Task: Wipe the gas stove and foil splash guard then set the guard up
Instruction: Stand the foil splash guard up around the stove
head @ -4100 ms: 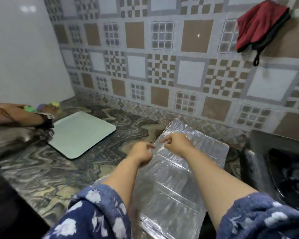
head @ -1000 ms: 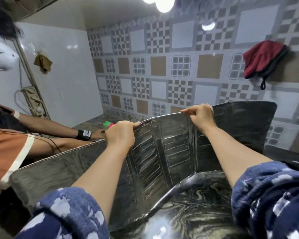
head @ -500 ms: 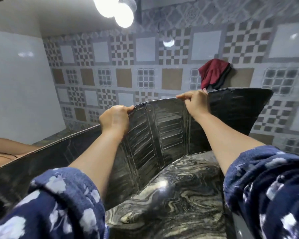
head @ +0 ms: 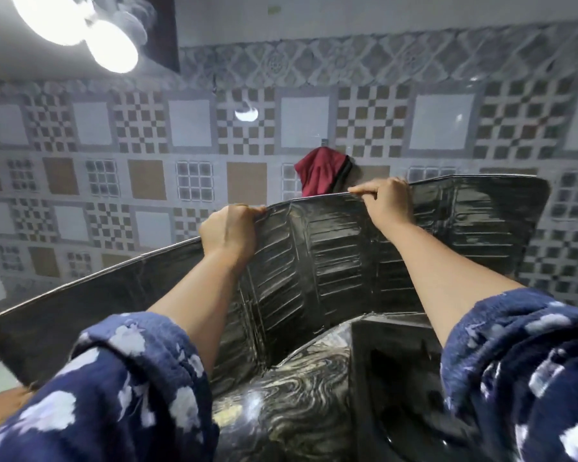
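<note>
Swirling marble counter [head: 301, 405] beneath patterned wall tiles [head: 147, 181]

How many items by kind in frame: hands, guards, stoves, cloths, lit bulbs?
Bare hands gripping the guard's top edge: 2, left hand, right hand
Unfolded silver foil splash guard: 1
Black gas stove: 1
Dark red cloth hanging on the tiled wall: 1
Lit bulbs: 2
Total: 7

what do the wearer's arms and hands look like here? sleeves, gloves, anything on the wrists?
Both hands are bare: left hand, right hand, no gloves, and no watch, band or ring visible from this side. Forearms are uncovered. Both sleeves are dark navy textured fabric with a white floral print, bunched up near the elbows: left sleeve, right sleeve.
</note>
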Demonstrator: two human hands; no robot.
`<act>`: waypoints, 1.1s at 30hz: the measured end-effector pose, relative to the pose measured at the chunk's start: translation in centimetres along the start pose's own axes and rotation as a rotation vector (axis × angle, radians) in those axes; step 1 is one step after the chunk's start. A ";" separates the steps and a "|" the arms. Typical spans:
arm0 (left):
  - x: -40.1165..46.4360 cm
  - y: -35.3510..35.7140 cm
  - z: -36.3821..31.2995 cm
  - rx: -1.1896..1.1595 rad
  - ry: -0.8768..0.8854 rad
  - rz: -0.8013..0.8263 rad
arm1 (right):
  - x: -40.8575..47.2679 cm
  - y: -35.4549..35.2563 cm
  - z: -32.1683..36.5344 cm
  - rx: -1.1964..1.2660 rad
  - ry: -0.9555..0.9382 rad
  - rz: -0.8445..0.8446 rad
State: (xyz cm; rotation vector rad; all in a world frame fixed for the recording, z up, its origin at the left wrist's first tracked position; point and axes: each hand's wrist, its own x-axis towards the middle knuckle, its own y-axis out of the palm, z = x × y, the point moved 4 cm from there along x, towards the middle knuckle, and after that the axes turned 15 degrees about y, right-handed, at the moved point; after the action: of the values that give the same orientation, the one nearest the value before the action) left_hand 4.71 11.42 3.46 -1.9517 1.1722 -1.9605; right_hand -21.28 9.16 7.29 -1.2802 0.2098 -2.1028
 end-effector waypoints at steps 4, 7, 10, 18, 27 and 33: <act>2.6 4.2 -2.8 -0.017 0.030 0.035 | 1.9 -1.3 -4.6 -0.024 0.045 -0.008; 4.3 7.1 -4.6 -0.033 0.098 0.071 | 3.1 -2.1 -8.2 -0.064 0.081 0.007; 5.9 9.6 -6.1 -0.093 0.123 0.095 | 4.1 -3.1 -11.4 -0.080 0.104 0.045; 8.7 16.9 -8.6 -0.197 0.195 0.232 | 5.5 -2.7 -18.8 -0.094 0.173 0.130; 9.9 22.6 -12.0 -0.047 0.305 0.255 | 5.2 -0.9 -24.7 -0.159 0.276 0.070; 12.2 23.2 -12.7 -0.049 0.288 0.207 | 7.3 -1.0 -25.2 -0.156 0.290 0.021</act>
State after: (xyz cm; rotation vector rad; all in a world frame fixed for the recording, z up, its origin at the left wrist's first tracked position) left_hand -18.16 -6.46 1.05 -1.5293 1.4365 -2.1661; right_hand -45.11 0.65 0.29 -1.0478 0.5197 -2.2842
